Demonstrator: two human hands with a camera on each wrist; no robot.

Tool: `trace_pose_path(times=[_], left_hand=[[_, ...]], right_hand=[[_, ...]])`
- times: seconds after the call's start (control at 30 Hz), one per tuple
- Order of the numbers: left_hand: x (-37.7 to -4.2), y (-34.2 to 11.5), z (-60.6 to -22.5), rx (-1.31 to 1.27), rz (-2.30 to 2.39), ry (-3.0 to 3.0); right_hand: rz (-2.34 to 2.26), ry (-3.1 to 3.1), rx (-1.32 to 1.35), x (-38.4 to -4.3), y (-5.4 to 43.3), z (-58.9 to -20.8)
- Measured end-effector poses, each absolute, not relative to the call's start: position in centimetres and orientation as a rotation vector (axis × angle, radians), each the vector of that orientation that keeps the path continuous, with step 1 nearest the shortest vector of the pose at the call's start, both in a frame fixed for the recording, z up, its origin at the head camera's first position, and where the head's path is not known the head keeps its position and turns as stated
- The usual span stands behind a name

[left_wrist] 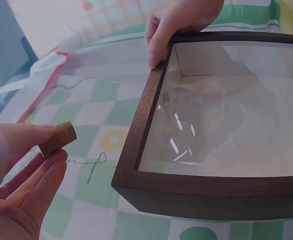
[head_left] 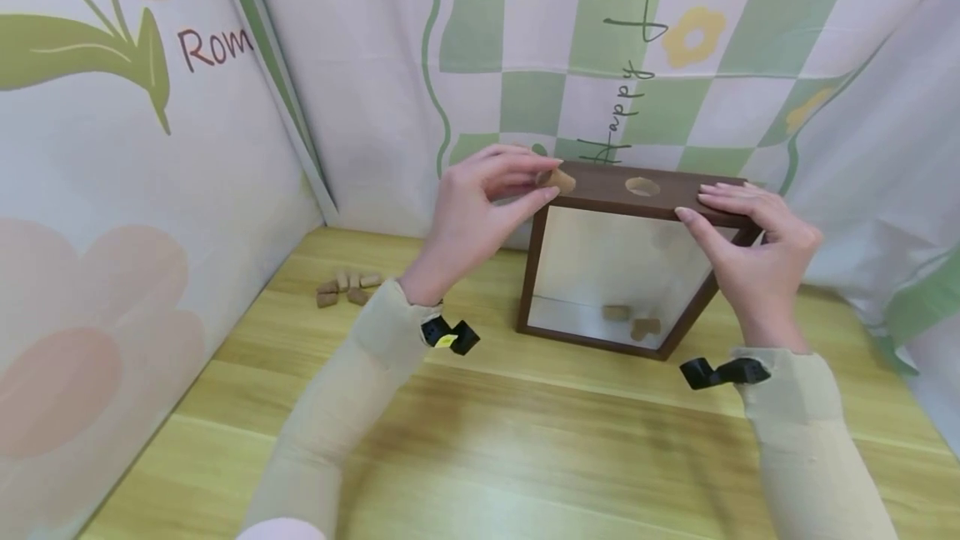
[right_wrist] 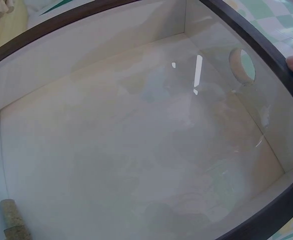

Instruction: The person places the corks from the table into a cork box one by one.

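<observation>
A dark brown shadow box with a clear front (head_left: 600, 269) stands upright on the table. Its top edge has a round hole (head_left: 642, 187). My left hand (head_left: 480, 211) pinches a cork (head_left: 558, 182) between thumb and fingers, over the left end of the box top in the head view. The left wrist view shows this cork (left_wrist: 61, 137) outside the frame (left_wrist: 145, 107). My right hand (head_left: 768, 240) holds the top right corner, its thumb on the front edge and fingers across the top. A few corks (right_wrist: 11, 214) lie inside at the bottom.
Several loose corks (head_left: 327, 299) lie on the wooden table (head_left: 480, 440) left of the box. Behind the box hangs a green and white checked cloth (head_left: 536, 40). A flower-patterned panel (head_left: 225, 148) rises along the left side.
</observation>
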State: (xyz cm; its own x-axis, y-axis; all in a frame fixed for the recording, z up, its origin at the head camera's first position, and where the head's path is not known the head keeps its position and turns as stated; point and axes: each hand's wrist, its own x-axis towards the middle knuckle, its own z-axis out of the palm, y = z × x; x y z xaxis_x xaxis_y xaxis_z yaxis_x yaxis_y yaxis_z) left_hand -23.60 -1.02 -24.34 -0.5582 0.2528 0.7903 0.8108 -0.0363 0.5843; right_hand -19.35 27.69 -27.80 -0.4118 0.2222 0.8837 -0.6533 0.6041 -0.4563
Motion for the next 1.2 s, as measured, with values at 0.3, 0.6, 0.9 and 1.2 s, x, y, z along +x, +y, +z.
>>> trace_pose_path(times=[0.3,0.6,0.9,1.2], left_hand=[[-24.8,1.4,-22.2,-1.046,-1.599,-1.973],[-26.8,4.0,-21.1,-1.021,-1.477,-2.162],[-27.4,6.3,-20.7,-1.043,-1.227,-2.372],[-27.7,7.7,-20.7,-1.071,-1.106,-2.468]], right_hand=[[0.995,-1.742,0.366,-19.4,27.7,-27.8],[0.99,-1.749,0.358,-19.5,27.9,-27.9],[0.972,-1.746,0.38,-19.7,28.0,-28.0],[0.99,-1.732,0.38,-19.6,27.9,-27.8]])
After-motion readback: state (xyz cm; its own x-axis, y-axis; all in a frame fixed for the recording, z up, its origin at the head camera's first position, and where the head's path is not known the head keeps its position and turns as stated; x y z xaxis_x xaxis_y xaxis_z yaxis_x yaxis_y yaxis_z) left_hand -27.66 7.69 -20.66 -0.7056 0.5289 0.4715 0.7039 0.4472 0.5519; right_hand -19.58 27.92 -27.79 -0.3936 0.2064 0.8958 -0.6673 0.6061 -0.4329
